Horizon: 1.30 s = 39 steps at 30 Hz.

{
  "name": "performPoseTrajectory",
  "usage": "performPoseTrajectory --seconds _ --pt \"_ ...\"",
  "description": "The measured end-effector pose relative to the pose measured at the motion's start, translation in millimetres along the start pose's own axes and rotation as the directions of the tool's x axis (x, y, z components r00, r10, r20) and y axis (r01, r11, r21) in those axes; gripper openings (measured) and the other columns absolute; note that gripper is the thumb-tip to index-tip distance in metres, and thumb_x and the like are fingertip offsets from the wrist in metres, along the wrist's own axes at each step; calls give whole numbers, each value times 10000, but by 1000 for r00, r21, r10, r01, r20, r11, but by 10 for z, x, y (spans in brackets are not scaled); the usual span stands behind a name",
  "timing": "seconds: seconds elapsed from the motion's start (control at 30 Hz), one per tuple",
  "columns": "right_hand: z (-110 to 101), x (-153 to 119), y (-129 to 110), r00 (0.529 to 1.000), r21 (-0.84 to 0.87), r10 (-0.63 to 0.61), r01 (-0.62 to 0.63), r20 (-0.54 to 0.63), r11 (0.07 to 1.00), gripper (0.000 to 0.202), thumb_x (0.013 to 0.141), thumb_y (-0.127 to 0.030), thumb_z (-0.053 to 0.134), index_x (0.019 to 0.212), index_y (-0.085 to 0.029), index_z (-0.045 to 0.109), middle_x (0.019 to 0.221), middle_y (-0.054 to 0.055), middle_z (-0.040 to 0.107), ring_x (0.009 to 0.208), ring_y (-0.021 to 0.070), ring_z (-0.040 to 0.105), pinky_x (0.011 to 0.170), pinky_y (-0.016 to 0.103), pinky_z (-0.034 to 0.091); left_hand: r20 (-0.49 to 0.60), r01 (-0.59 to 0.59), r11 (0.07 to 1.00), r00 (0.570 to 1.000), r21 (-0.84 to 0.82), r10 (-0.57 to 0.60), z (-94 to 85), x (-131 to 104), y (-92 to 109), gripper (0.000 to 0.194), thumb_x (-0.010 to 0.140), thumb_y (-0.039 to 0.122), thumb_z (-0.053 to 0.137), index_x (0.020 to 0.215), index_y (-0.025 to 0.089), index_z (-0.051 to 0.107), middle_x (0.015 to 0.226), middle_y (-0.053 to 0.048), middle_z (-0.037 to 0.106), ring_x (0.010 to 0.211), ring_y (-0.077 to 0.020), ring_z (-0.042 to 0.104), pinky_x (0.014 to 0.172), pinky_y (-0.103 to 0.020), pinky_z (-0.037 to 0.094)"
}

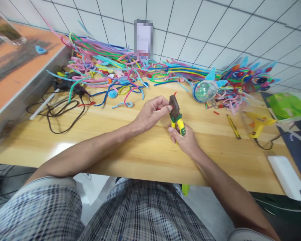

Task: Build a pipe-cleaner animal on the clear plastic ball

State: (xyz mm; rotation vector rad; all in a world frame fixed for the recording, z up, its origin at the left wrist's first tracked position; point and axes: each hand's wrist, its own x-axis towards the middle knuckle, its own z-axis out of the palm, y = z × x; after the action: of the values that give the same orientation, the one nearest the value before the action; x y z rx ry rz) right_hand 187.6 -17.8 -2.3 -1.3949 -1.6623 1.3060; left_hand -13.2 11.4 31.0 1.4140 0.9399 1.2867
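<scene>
One right hand [184, 135] grips yellow-and-green-handled metal pliers [175, 115]; the left hand [154, 113], toward their nine o'clock, pinches a thin red piece [162, 108].

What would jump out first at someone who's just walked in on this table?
Probably the tangle of bright, multicoloured fuzzy craft stems along the back of the pale wooden table. Then, near the middle, the pliers with yellow-and-green handles in the right hand, beside the left hand. Right of centre, behind them, sits a clear round ornament with light-blue spikes.
</scene>
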Motion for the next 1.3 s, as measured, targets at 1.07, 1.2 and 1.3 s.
performPoseTrajectory --seconds 1.07,1.2,1.3 --pt "-1871 -100 45 912 -420 370 -270 178 867 744 771 -923 705 892 -192 770 654 -17 530 608 160 473 556 308 366 -113 300 881 925 -366 -362 -61 189 -145 193 856 336 787 834 178 678 542 77 464 444 -71 352 464 -224 240" --pt "-2235 -123 301 962 -647 271 -201 9 735 618 817 -837 695 857 -230 802 827 102 762 821 305 704 747 430 556 -100 326 840 909 -433 -404 -49 196 -194 153 796 294 785 792 173 691 642 19 611 542 -99 527 547 -226 392" --pt "-2111 -77 338 980 -752 -64 -100 -186 651 475 902 -676 654 960 -240 834 1069 163 837 1053 379 769 964 539 595 -121 337 845 900 -416 -418 -35 192 -257 156 734 295 810 774 165 732 757 -14 695 593 -93 519 584 -234 400"
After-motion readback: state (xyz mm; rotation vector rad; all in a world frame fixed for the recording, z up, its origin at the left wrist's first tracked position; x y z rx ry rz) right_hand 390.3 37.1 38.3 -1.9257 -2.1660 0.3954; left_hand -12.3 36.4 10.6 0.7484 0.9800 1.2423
